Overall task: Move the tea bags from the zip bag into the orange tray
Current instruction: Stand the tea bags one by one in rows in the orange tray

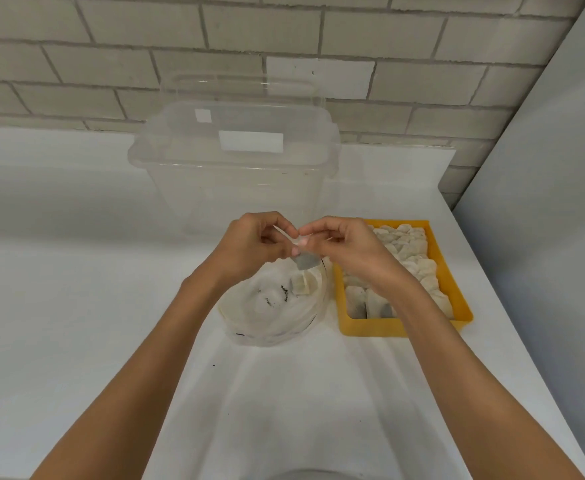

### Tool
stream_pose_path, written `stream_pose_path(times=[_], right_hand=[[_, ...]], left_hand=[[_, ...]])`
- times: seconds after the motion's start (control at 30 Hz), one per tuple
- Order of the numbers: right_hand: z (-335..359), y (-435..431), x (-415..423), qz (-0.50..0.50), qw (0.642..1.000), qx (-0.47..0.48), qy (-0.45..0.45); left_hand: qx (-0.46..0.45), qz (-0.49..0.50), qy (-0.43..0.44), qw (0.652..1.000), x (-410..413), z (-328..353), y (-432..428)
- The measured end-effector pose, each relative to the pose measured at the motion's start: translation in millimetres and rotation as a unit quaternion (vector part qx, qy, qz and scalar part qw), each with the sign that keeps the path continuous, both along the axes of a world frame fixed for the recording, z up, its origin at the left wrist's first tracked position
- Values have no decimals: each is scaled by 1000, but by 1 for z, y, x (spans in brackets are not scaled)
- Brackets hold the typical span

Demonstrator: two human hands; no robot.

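A clear zip bag (277, 317) lies crumpled on the white counter, with one tea bag (301, 285) and dark tea crumbs inside. Just above it, my left hand (253, 242) and my right hand (339, 244) meet fingertip to fingertip and both pinch a small grey tea bag (306, 261) that hangs between them. The orange tray (402, 327) stands right of the zip bag, packed with several pale tea bags (408, 251). My right forearm covers part of the tray.
A large clear plastic tub (235, 157) with its lid stands behind the hands against the tiled wall. A grey wall panel (543, 202) borders the counter on the right. The white counter (76, 271) stretches left.
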State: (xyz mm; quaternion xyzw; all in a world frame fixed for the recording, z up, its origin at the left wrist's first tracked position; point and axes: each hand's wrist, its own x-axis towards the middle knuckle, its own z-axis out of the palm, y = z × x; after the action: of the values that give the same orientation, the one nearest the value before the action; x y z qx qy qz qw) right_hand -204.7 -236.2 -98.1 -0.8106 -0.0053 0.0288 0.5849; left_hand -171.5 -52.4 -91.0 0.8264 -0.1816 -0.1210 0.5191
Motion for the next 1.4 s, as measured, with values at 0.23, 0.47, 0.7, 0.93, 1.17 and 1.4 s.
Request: stream_pose_path(times=[0.23, 0.47, 0.7, 0.93, 1.17, 1.4], right_hand=[[-8, -15, 3, -65, 992, -97, -56], [-12, -22, -3, -88, 989, -105, -48], [-13, -31, -8, -108, 986, -110, -61], [-7, -27, -12, -74, 987, -121, -77], [1, -17, -16, 11, 998, -40, -36], [1, -22, -16, -18, 999, 8, -33]], left_hand=[[37, 44, 43, 997, 8, -25, -18], [207, 75, 60, 974, 5, -73, -39], [123, 89, 91, 984, 3, -58, -25], [-29, 44, 118, 992, 6, -3, 3], [-167, -12, 237, 957, 2, 10, -1], [-77, -3, 102, 992, -6, 10, -13]])
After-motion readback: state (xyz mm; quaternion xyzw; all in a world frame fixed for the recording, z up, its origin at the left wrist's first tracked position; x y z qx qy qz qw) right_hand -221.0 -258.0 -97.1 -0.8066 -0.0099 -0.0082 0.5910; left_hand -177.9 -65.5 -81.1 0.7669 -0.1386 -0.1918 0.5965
